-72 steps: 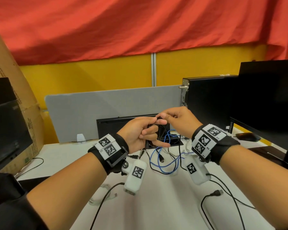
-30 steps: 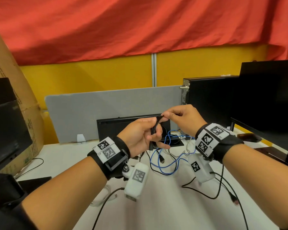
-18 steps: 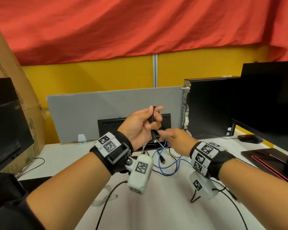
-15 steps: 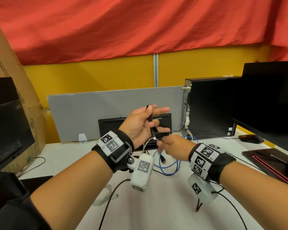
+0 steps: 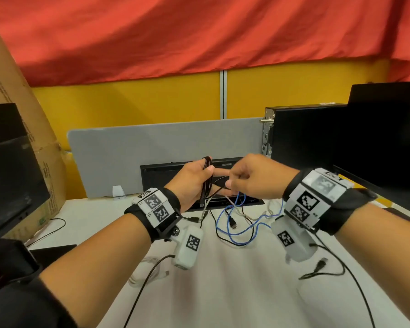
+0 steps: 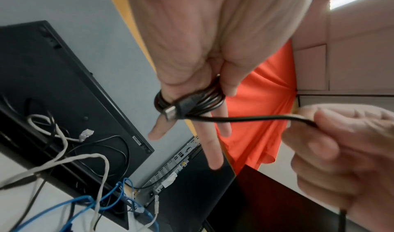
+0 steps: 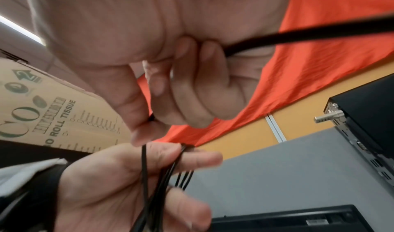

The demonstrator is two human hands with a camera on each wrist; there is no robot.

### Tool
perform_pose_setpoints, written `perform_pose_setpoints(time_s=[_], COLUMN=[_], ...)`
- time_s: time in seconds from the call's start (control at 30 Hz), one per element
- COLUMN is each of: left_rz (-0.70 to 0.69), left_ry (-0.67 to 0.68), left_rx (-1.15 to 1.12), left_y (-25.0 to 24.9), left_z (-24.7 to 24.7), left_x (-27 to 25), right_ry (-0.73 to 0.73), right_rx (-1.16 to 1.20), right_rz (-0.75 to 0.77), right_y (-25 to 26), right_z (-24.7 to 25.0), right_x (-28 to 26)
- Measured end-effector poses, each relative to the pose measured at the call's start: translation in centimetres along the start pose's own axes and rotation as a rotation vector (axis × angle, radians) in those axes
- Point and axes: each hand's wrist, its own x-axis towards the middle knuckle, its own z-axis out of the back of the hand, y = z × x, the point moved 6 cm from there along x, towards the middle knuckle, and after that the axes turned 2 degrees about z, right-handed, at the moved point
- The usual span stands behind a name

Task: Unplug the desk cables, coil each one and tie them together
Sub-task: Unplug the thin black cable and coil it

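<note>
Holding position above the white desk (image 5: 234, 280): 2 hands, raised together in front of the grey divider panel (image 5: 133, 157).

Left hand (image 5: 194, 183): fingers stretched out, thumb pressing a coiled black cable (image 5: 207, 178) against the palm; several loops pass across the fingers, and a USB plug (image 6: 173, 111) lies on the loops near the thumb.

Right hand (image 5: 253, 178): curled, thumb and forefinger pinching the free run of the same black cable just beside the left fingertips; the remainder passes through the closed fist.

Loose on the desk below the hands: 1 blue cable (image 5: 237, 228), 1 pale grey cable (image 5: 251, 215), further black leads, tangled near a black box (image 5: 171, 171) at the divider's foot.

Edges: black computer tower (image 5: 305, 138) and a monitor (image 5: 388, 143) close on the right; a cardboard box (image 5: 21, 114) and a dark screen (image 5: 7, 176) on the left. Bare desk surface lies nearer the person, crossed by 2 thin black leads.
</note>
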Motion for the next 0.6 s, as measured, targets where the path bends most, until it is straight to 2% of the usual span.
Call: perform_pose_setpoints(time_s=[0.13,0.3,0.5,0.6], left_rz=[0.090,0.143,0.247,0.238], left_ry=[0.068,0.106,0.217,0.265], left_rx=[0.136,0.172,-0.066,-0.219], left_y=[0.6,0.9,1.6,1.4], left_z=[-1.0,-1.7,-3.0,-3.6], left_x=[-0.5,-1.1,-1.8,-1.8], right_ry=[-0.056,-0.112,-0.348,-0.412], right_rx=[0.004,-0.003,-0.017,-0.043], right_rz=[0.005,0.006,0.035,0.098], right_y=[-0.3,-2.0,-4.5,-4.6], right_z=[2.0,2.9,3.0,2.4], right_x=[0.4,0.6,0.7,0.7])
